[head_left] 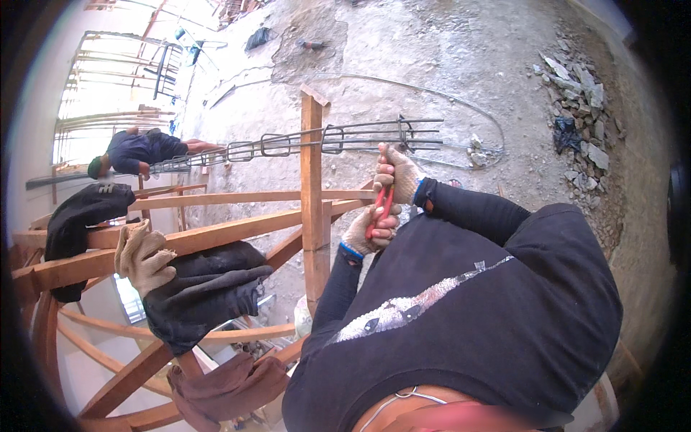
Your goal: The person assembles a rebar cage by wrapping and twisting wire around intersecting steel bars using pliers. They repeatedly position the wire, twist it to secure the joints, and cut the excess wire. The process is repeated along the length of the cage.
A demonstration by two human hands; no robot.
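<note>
Both of my hands wear beige work gloves and are closed around red-handled pincers (pixel 389 196) in front of my chest. My left hand (pixel 366 229) wraps the lower end of the red handles. Higher up, my right hand (pixel 402 173) grips them close to the end of a steel rebar cage (pixel 332 140). The pincers' jaws are hidden by the gloves. Several long bars run through rectangular stirrups (pixel 275 145) in the cage, which stretches away to the left past a wooden post (pixel 312 165).
A co-worker (pixel 147 147) bends over the cage's far left end. Wooden beams (pixel 216 234) at left carry dark clothes (pixel 209 284) and a beige glove (pixel 142 255). Broken concrete (pixel 596 108) lies at right. A long thin rod (pixel 432 90) curves across the rough floor (pixel 403 43).
</note>
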